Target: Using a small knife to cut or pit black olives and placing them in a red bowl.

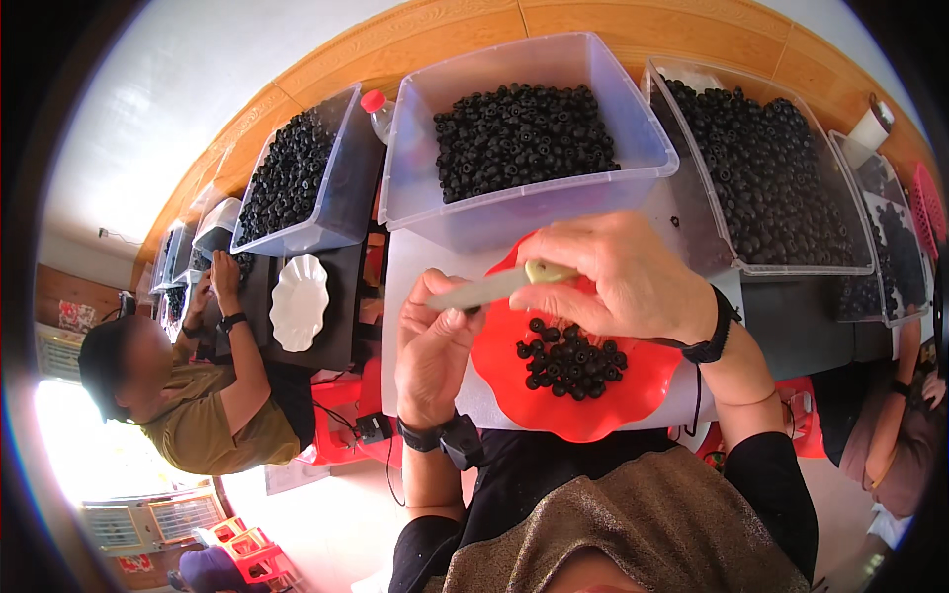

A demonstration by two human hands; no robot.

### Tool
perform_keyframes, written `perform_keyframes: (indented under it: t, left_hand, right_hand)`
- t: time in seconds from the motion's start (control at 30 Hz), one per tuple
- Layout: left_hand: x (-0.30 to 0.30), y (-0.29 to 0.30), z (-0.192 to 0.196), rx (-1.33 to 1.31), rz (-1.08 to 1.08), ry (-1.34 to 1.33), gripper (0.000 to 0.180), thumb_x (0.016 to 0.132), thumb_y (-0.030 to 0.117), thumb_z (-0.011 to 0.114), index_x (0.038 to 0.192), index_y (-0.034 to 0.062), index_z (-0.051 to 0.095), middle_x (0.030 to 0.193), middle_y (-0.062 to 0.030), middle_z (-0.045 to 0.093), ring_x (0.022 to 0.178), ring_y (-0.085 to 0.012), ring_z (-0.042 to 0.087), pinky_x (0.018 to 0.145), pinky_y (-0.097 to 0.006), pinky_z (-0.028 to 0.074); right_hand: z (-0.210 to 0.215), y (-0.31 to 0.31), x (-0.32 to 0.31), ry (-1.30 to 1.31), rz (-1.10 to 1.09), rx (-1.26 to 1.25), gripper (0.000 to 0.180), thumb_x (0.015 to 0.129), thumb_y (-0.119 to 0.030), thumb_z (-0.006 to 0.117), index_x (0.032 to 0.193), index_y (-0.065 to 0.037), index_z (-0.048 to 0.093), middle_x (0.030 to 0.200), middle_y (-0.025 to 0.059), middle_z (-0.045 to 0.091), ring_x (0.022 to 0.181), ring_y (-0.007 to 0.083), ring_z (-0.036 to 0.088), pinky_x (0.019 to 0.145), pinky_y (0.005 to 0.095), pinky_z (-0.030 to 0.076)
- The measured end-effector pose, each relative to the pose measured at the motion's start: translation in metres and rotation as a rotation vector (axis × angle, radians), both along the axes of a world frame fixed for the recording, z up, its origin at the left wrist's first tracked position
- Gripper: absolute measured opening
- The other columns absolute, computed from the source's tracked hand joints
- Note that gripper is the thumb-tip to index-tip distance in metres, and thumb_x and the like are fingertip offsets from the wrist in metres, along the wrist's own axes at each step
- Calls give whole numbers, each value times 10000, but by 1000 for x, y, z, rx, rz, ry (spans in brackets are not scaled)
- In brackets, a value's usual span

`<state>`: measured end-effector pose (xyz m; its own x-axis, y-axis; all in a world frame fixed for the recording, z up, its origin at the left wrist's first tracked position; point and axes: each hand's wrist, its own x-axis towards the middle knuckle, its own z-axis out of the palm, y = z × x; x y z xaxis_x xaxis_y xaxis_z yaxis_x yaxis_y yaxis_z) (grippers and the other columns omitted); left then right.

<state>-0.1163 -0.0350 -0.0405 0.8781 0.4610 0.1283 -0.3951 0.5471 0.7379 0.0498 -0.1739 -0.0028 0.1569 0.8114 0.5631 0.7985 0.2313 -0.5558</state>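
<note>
My right hand (643, 282) is closed round the pale green handle of a knife (481, 292), its blade pointing left. Fingers and thumb of my left hand (432, 351) are pinched together at the blade's tip. A bit of something dark shows under the blade by the left thumb, most likely one of the small black round pieces; it is mostly hidden. Below both hands lies a red wavy-edged plate (573, 423), bearing a heap of small black round pieces (573, 364), some with a hole in the middle.
Beyond the plate stands a large clear bin (524, 203) of such pieces, with more bins (346, 168) (801, 269) at either side. A bottle with a red cap (373, 101) and a white scalloped dish (299, 301) are left. Co-workers (213, 400) sit on both sides.
</note>
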Motion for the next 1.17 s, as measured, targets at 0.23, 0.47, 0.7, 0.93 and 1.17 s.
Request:
perform_keyframes:
  t: [0.23,0.47,0.7,0.93,1.17]
  left_hand:
    - [-3,3,1,7,-70,-21,170,836,87,673,925,40,536,865,-80,586,799,-158,508,716,-258,393]
    - [7,-10,3,-5,-57,87,271,856,97,659,1064,45,493,897,-56,588,842,-124,534,735,-250,417]
    - [15,-18,4,31,-108,120,342,853,83,658,1122,44,449,952,-47,609,836,-120,567,730,-241,440]
    - [17,-22,6,0,-110,106,344,856,73,649,1132,34,447,957,-66,622,808,-127,566,708,-237,434]
    - [8,-5,-4,-19,-77,-5,222,868,90,635,1056,17,543,952,-92,618,883,-178,571,767,-269,430]
  right_hand:
    - [5,-1,1,108,-125,26,279,801,-288,707,782,-30,603,604,117,553,533,309,541,489,375,407]
    - [11,-6,-6,244,7,-64,303,748,-257,779,899,-34,639,612,51,513,529,161,496,513,261,401]
    - [10,-7,0,408,158,-168,232,789,-197,751,904,-27,643,609,3,500,552,82,442,517,232,368]
    - [5,-7,-1,572,157,-113,230,822,-224,713,801,-10,630,558,40,518,503,102,431,480,264,366]
    - [14,-8,4,259,52,-59,327,797,-335,739,784,-26,632,538,24,481,469,140,398,462,267,336]
